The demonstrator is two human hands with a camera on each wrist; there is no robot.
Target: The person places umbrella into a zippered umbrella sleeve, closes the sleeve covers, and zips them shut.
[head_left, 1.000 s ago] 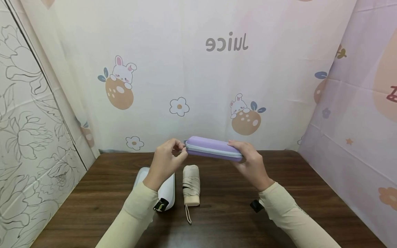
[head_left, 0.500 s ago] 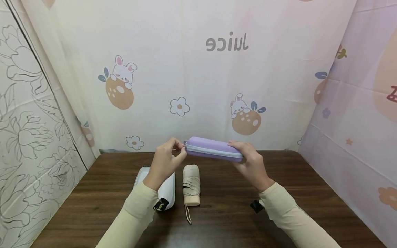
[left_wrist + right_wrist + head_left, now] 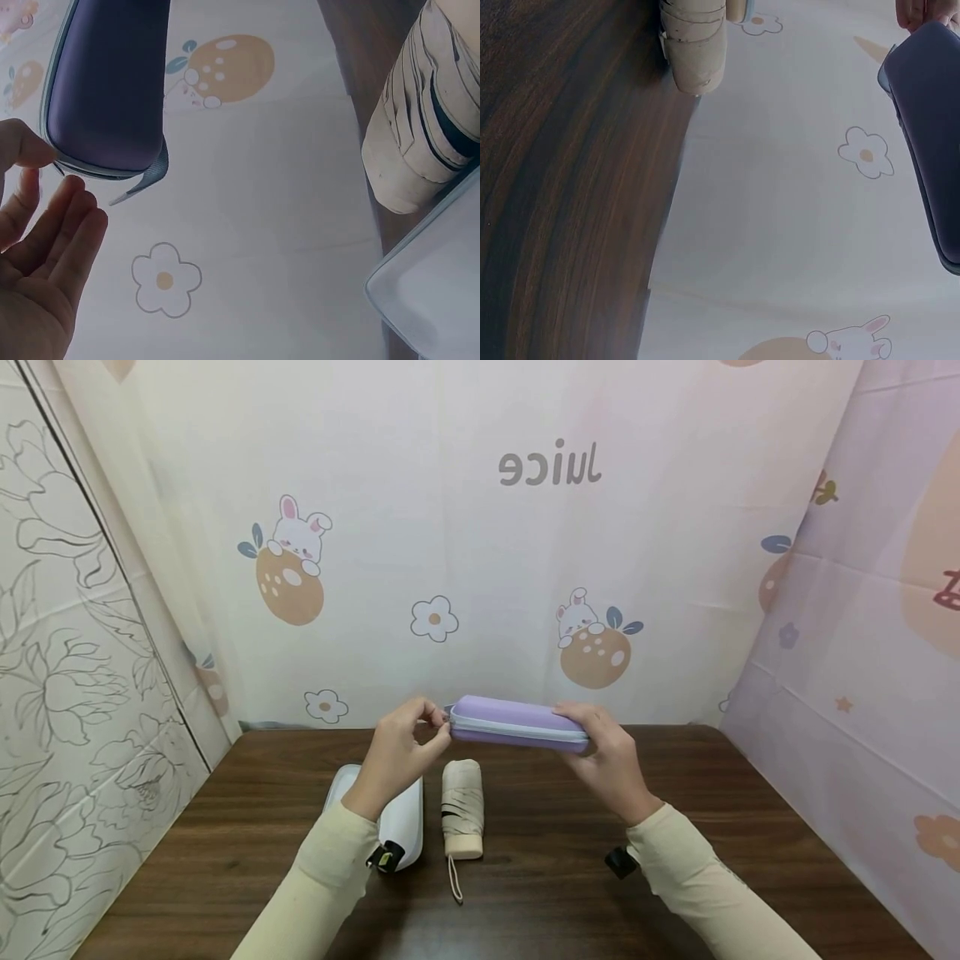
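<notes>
A purple zippered case (image 3: pixel 517 714) is held up above the far part of the table, its pale zipper facing me. My right hand (image 3: pixel 606 756) grips its right end, thumb on top and the other fingers mostly hidden beneath. At the left end my left hand (image 3: pixel 397 756) pinches the zipper pull between thumb and index finger. The left wrist view shows those fingertips at the corner of the case (image 3: pixel 112 90), beside a small fabric loop (image 3: pixel 146 180). In the right wrist view the case (image 3: pixel 934 120) cuts across the right edge. The zipper looks closed along the visible side.
A folded beige umbrella (image 3: pixel 462 797) with a wrist cord lies on the dark wooden table (image 3: pixel 555 877). Left of it, partly under my left forearm, is a white rounded case (image 3: pixel 407 818). A printed curtain (image 3: pixel 480 543) hangs behind the table, with more at both sides.
The purple case has dipped slightly at its left end, and my left hand has shifted a little down with it. My right hand keeps its grip; the umbrella and white case stay put.
</notes>
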